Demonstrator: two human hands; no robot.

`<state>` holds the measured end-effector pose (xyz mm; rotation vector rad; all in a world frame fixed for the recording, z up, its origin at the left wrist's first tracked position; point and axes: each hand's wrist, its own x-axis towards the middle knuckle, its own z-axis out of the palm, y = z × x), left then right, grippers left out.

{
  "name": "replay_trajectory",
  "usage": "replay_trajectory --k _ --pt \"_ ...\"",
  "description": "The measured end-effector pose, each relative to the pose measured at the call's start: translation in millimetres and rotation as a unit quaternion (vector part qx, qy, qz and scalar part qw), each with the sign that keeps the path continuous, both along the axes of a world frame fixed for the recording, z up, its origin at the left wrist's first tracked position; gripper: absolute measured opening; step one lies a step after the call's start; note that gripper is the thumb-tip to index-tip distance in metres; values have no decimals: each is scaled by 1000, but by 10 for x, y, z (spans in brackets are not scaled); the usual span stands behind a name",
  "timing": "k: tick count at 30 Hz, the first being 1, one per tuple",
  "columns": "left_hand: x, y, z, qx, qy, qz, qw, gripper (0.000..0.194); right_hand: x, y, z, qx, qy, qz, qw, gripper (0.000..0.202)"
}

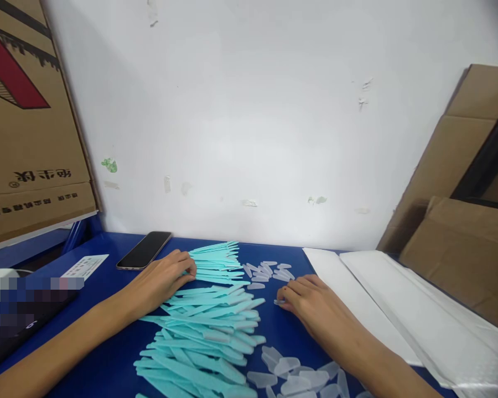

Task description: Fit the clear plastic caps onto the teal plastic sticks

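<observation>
Slim teal sticks shaped like eyebrow razors lie in a loose heap [207, 337], with a neater row of the same razors [218, 262] behind it. My left hand [172, 276] is closed at the left ends of that back row, its fingertips curled against a razor and partly hidden. My right hand [302, 298] pinches a small translucent cap [279, 302] between thumb and fingers, to the right of the razors. More translucent caps lie in a small group [268, 271] at the back and a larger pile [301, 378] at the front.
A smartphone [145, 250] lies on the blue table [112, 243] at the back left, near a printed white card [87, 265]. A dark, partly blurred object [29, 326] sits at the left edge. White padded sheets [398, 298] and cardboard [460, 260] occupy the right. A carton [33, 127] stands left.
</observation>
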<state>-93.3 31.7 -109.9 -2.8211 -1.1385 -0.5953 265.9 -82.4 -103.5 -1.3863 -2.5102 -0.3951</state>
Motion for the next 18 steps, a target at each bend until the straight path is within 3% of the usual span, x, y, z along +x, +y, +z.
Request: replay_trajectory --k 18 --pt "38 -46 67 6 18 -7 1000 36 -37 -48 48 26 -27 -3 999 13"
